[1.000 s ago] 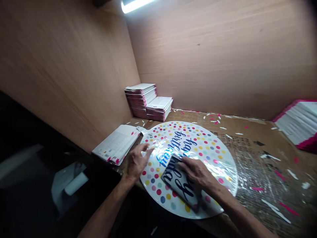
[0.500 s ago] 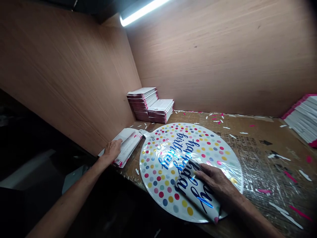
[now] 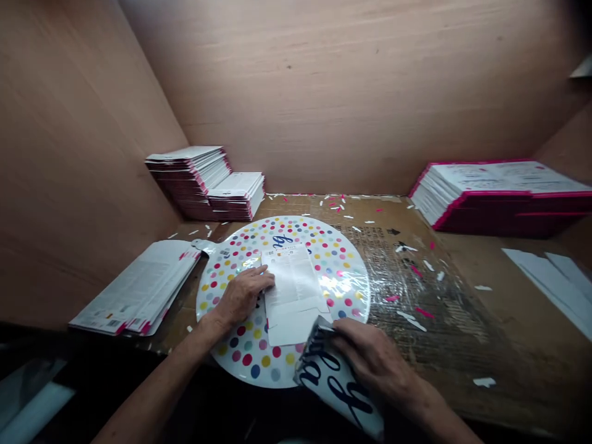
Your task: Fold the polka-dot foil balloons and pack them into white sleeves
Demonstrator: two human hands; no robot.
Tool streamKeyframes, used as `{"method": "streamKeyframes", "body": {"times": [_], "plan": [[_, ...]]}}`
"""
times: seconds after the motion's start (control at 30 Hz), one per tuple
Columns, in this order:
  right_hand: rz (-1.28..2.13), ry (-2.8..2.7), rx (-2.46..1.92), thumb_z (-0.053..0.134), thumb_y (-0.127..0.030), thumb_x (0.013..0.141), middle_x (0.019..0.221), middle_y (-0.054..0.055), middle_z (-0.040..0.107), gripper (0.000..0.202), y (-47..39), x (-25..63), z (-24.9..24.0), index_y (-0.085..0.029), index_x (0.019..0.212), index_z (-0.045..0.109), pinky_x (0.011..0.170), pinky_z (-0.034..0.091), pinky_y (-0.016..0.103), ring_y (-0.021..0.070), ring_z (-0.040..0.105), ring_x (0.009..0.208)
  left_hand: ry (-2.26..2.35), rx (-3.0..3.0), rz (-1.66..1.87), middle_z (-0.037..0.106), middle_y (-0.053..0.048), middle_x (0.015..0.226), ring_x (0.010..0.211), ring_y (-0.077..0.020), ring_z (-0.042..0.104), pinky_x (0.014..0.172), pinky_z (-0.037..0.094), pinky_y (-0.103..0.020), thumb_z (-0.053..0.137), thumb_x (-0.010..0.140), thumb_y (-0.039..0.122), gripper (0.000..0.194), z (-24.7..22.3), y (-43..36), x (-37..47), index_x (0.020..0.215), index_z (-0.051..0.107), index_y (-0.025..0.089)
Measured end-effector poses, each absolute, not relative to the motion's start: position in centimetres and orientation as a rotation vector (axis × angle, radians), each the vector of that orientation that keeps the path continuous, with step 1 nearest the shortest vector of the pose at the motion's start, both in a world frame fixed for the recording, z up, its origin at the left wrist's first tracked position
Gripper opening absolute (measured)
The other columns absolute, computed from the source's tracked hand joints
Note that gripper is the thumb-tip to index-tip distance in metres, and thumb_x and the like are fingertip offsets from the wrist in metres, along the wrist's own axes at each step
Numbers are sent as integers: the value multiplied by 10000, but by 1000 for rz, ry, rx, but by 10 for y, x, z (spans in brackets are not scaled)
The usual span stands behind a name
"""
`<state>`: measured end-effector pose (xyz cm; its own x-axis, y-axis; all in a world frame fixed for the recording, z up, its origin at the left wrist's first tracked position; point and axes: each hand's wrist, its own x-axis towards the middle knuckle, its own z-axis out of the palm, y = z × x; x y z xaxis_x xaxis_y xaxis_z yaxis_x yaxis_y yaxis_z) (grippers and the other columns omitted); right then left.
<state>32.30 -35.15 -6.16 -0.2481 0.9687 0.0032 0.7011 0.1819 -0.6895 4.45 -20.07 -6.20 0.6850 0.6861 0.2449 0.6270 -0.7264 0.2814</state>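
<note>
On the balloon [image 3: 335, 262], a card [image 3: 293, 290] is apparently being positioned by the left hand [image 3: 243, 296], grip unclear; foil [image 3: 335, 383] clamped in the right hand [image 3: 374, 354] is seemingly needing alignment.

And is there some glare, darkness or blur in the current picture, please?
Head view: white glare on the balloon, just right of the card. Head view: below the table's near edge it is almost black, and pale shapes at lower left look smeared. Head view: the right hand looks slightly soft.
</note>
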Motion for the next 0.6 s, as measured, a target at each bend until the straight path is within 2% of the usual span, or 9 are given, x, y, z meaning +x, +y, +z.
{"method": "streamKeyframes", "body": {"times": [0.1,0.17,0.27,0.4,0.47,0.53,0.6], "plan": [[665,-2051,-1783,397,-378,966,715,21,628,284,-340,309,-71,-229,758,519,603,376,282,170,558,631,1040,2710,442,680,-48,1226,1282,-236,534,1094,414,-453,414,844,69,397,-67,-204,61,1099,674,228],[616,-2056,-1820,406,-369,961,709,15,620,263,-336,306,-74,-227,762,500,588,346,277,161,547,616,1009,2707,467,656,-80,1242,1267,-260,539,1086,423,-445,515,884,224,265,-64,-214,72,1108,656,215],[645,-2041,-1802,405,-378,963,703,9,613,253,-336,308,-75,-224,781,489,599,346,275,157,539,617,988,2744,415,639,-100,1192,1189,-275,564,1014,479,-439,605,870,369,249,-60,-231,91,1063,627,213],[733,-2062,-1751,428,-395,958,698,7,600,278,-337,313,-66,-218,753,490,612,374,281,158,528,621,1013,2947,147,625,-142,1104,1110,-294,557,861,542,-420,558,907,305,185,-59,-236,107,1016,588,158],[739,-2042,-1675,441,-384,956,720,12,604,270,-334,312,-59,-218,757,515,636,411,283,163,545,654,976,3035,16,630,-156,1019,1006,-293,583,747,556,-394,511,924,251,154,-60,-234,110,980,587,129],[687,-1979,-1568,438,-350,960,874,42,638,207,-326,309,-52,-216,887,577,728,465,287,179,594,796,899,3069,-34,626,-130,906,856,-257,599,617,532,-337,447,927,158,142,-62,-232,110,903,585,134],[579,-1910,-1531,442,-327,955,1137,96,610,271,-317,305,-51,-204,1171,553,847,487,311,209,597,1017,865,3058,20,605,-82,820,719,-201,578,532,479,-279,394,919,83,202,-65,-231,107,841,567,154]]}}
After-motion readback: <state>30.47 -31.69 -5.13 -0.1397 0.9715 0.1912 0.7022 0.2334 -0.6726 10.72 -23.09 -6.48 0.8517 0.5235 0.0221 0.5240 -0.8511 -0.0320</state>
